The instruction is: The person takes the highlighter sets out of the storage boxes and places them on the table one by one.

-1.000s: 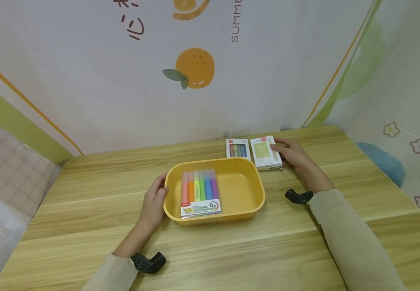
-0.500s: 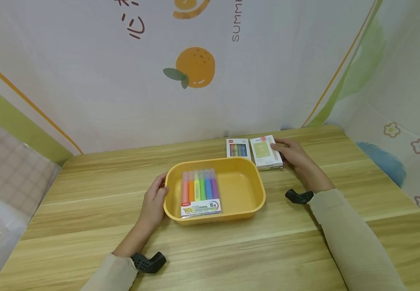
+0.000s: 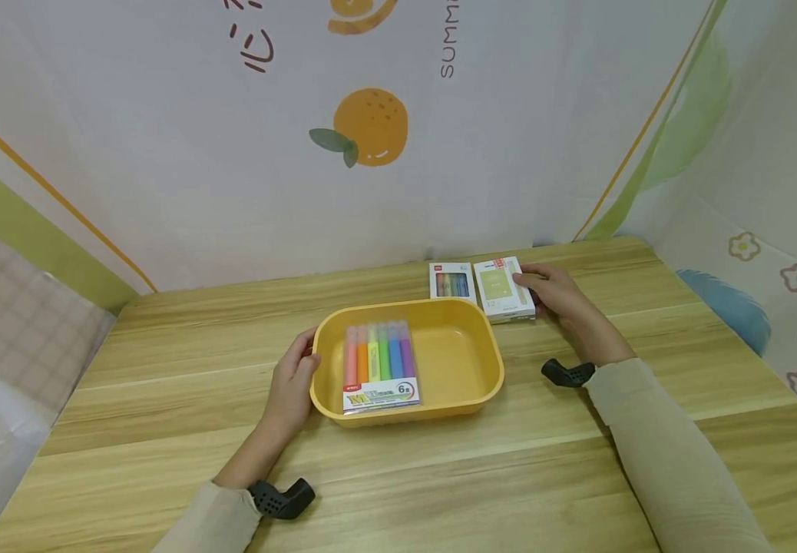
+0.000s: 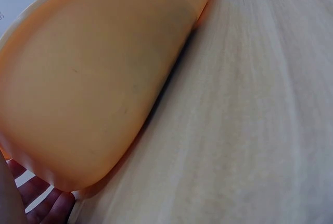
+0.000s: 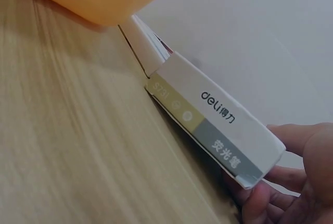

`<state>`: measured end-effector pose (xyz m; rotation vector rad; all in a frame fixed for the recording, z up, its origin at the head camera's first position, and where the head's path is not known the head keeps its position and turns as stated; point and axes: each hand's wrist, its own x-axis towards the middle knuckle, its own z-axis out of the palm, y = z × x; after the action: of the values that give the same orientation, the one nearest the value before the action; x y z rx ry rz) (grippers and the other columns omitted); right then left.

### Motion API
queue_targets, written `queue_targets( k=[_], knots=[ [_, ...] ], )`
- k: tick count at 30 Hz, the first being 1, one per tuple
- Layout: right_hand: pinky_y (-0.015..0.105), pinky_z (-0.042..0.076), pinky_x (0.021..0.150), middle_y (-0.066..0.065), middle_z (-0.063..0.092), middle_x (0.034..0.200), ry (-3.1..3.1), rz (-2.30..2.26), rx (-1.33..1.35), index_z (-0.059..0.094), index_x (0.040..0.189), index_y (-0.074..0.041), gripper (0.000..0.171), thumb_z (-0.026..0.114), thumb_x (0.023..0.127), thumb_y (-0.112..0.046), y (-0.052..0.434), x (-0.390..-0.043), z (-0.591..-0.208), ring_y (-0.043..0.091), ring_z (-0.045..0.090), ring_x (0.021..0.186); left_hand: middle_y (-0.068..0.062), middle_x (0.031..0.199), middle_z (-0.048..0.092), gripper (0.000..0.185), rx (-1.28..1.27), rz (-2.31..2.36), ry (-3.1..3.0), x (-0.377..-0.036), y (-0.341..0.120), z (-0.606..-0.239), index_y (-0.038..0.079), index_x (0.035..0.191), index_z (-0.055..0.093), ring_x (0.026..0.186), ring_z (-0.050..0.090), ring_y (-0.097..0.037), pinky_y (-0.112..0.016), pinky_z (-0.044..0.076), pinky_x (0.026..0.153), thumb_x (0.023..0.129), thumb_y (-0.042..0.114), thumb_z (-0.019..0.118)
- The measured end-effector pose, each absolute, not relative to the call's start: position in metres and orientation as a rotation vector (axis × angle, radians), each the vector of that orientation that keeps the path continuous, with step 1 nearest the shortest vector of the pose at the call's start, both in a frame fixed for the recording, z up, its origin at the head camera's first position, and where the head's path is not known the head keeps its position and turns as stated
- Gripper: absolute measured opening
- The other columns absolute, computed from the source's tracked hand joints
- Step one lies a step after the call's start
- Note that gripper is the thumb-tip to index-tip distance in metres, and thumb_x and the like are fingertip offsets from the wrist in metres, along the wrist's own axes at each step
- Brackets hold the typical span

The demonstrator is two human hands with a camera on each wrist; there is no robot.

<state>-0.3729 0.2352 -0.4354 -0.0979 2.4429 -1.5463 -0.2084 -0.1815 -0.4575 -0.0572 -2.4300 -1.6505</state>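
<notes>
Pinched in our left hand (image 3: 292, 382) is the left end of the yellow tray (image 3: 450, 361); our thumb lies over the rim, and the left wrist view shows our fingers curled against the lower edge of that end. Left of the tray and nearer to us, a black wrist unit (image 3: 281, 501) sits beside our left sleeve (image 3: 208, 524). In the tray's left half lies a clear pack of markers (image 3: 381, 361), six in a row from pink to purple, its label at the near end. Behind the tray, past the table (image 3: 163, 399), hangs a white cloth (image 3: 233, 177) with a printed orange (image 3: 371, 130). Beyond the tray's far right corner we see a windowed box (image 3: 452, 283), its near end hidden by the rim. Just right of that corner is the white box (image 3: 501, 288) marked "deli", its right side pinched between the thumb and fingers of our right hand (image 3: 556, 296); we cannot tell whether it rests flat. Right of the tray, a second black wrist unit (image 3: 567, 374) adjoins our right sleeve (image 3: 668, 453). Well right of the tray is a flower-printed cloth (image 3: 772, 307).
</notes>
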Motion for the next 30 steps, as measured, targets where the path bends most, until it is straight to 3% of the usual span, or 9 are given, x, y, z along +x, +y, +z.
queue_targets(
  k=[17, 30],
  knots=[
    [0.02, 0.051, 0.054, -0.01, 0.067, 0.08, 2.404, -1.557, -0.1, 0.032, 0.156, 0.001, 0.067, 0.054, 0.104, -0.034, 0.2337, -0.3727, -0.434, 0.005, 0.061, 0.06, -0.021, 0.13, 0.065, 0.047, -0.075, -1.673, -2.41, -0.2076, -0.1815, -0.4563, 0.006, 0.143, 0.054, 0.106, 0.063, -0.025, -0.017, 0.052, 0.083, 0.099, 0.01, 0.038],
    [0.02, 0.051, 0.056, -0.007, 0.065, 0.079, 2.412, -1.519, -0.096, 0.03, 0.157, -0.001, 0.07, 0.054, 0.103, -0.037, 0.2323, -0.3718, -0.4315, 0.005, 0.057, 0.061, -0.022, 0.129, 0.066, 0.047, -0.075, -1.659, -2.419, -0.2073, -0.181, -0.4551, 0.005, 0.143, 0.054, 0.104, 0.063, -0.023, -0.017, 0.053, 0.082, 0.099, 0.009, 0.038]
  ],
)
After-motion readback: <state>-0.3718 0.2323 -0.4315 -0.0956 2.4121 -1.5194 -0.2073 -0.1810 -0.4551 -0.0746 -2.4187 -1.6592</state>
